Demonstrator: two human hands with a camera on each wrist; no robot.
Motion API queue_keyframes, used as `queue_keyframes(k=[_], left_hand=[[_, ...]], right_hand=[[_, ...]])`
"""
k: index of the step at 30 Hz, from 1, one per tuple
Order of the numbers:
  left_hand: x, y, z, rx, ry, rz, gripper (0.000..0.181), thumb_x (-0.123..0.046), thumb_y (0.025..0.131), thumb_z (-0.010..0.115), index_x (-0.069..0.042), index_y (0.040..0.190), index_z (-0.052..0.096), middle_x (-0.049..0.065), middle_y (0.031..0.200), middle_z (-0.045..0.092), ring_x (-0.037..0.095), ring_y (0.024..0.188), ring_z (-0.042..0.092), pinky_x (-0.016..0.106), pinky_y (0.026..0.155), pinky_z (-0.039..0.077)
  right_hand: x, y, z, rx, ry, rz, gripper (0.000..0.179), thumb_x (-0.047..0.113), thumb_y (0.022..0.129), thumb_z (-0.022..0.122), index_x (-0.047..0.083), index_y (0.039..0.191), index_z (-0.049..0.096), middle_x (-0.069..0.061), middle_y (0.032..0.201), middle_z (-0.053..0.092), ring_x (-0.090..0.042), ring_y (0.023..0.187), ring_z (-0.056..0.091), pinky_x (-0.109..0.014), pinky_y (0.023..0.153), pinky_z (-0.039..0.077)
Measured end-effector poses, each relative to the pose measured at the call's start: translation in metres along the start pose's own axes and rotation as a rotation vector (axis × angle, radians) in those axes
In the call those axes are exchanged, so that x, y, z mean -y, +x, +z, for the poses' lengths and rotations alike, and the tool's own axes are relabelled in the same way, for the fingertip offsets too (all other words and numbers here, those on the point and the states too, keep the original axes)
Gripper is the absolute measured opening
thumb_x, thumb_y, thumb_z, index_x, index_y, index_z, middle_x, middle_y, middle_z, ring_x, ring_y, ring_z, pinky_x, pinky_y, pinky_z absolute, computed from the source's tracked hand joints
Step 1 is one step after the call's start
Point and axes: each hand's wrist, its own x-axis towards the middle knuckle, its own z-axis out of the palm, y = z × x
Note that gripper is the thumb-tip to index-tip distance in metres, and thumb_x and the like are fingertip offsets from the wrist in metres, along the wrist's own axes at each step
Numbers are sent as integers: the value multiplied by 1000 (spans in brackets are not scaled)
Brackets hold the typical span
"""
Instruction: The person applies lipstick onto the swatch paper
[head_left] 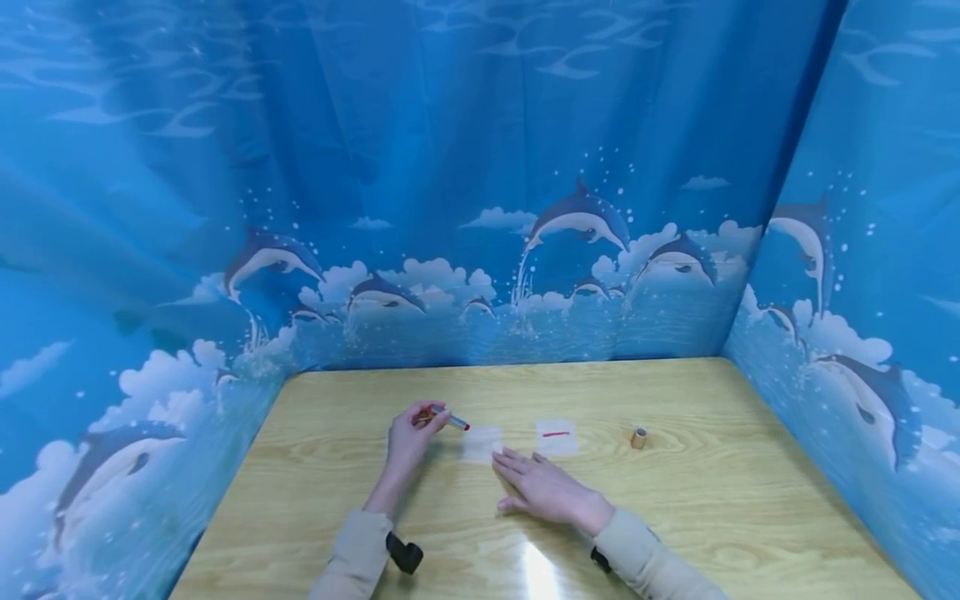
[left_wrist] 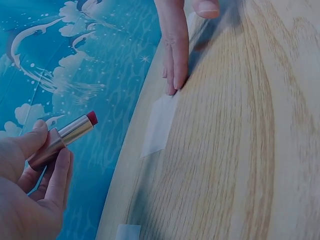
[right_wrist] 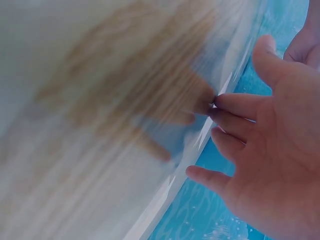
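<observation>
My left hand (head_left: pixel 408 440) pinches an uncapped lipstick (left_wrist: pixel 71 134) between thumb and fingers. Its red tip points to the right, above the left edge of a thin white paper square (head_left: pixel 481 445); in the head view I cannot tell whether it touches. In the left wrist view the tip is clear of any surface. My right hand (head_left: pixel 546 489) lies with fingers stretched, the fingertips at that square's lower right corner and touching the tabletop in the right wrist view. A second white square (head_left: pixel 557 447) to the right bears a short red stroke (head_left: pixel 557 434).
A small copper-coloured lipstick cap (head_left: pixel 638 438) stands on the right part of the wood-grain table (head_left: pixel 720 500). Blue curtains (head_left: pixel 450 167) printed with dolphins close off the back and both sides. Black straps (head_left: pixel 405 552) sit at the wrists.
</observation>
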Motion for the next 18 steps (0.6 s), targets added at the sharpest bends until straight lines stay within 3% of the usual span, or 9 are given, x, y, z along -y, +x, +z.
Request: queue_keyframes(k=[5,9,18], left_hand=[[1,4,5,-17,73,38,26,-22,88,81,-7,108,74,8,101,75,17,91,69,21,73,56],[-1,6,10,-19,95,108,22,-19,87,82,-7,105,75,9,96,75,18,87,70,20,69,56],[0,10,24,42,131,207,24,-14,84,83,-5,104,75,9,95,76,21,88,72,23,77,60]], right_hand=[[1,-1,-1,4,3,4,69,49,103,51,4,154,38,-9,163,33,-29,150,30,-60,119,31],[1,0,-2,9,-5,8,68,49,103,50,5,154,38,-8,163,33,-28,150,30,-59,119,31],[1,1,-3,25,-16,17,68,49,103,50,5,154,39,-8,163,33,-27,150,31,-58,119,31]])
